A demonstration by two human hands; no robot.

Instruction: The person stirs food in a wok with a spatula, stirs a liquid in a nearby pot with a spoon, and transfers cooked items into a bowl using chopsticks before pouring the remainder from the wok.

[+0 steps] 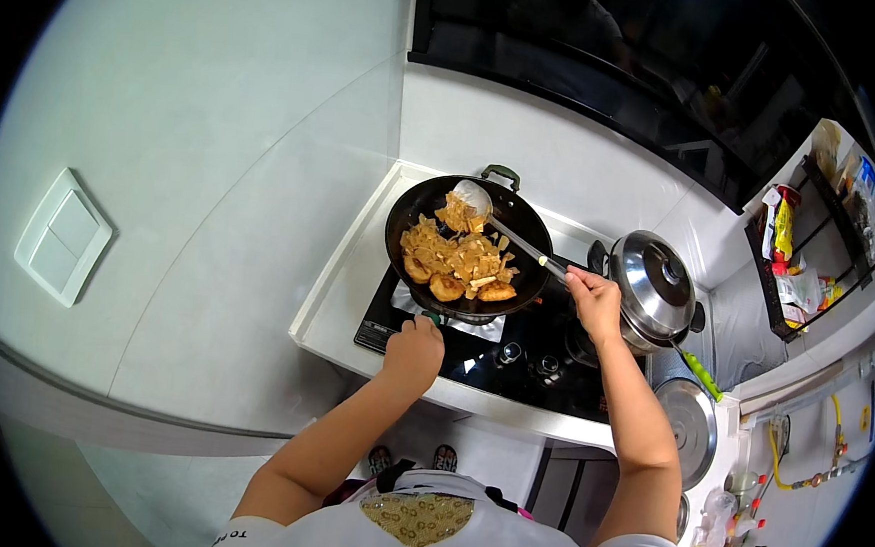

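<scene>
A black wok (532, 234) sits on the left burner of the stove. In it lie browned sliced pieces (449, 249), perhaps cabbage or noodles, with several round golden-brown pieces (447, 287) along the near side. My right hand (594, 301) is closed round the handle of a metal spatula (518, 241), whose broad head rests at the wok's far side with some food on it. At the wok's near rim, my left hand (416, 352) is closed on the small green wok handle (432, 317), mostly hidden by the fingers.
Right of the wok stands a lidded steel pot (650, 276); a green-handled utensil (699, 372) lies beside it. The black glass stove (472, 371) has knobs in front. A round metal lid (686, 429) is further right. A rack (799, 256) holds packets; a range hood (589, 92) hangs above.
</scene>
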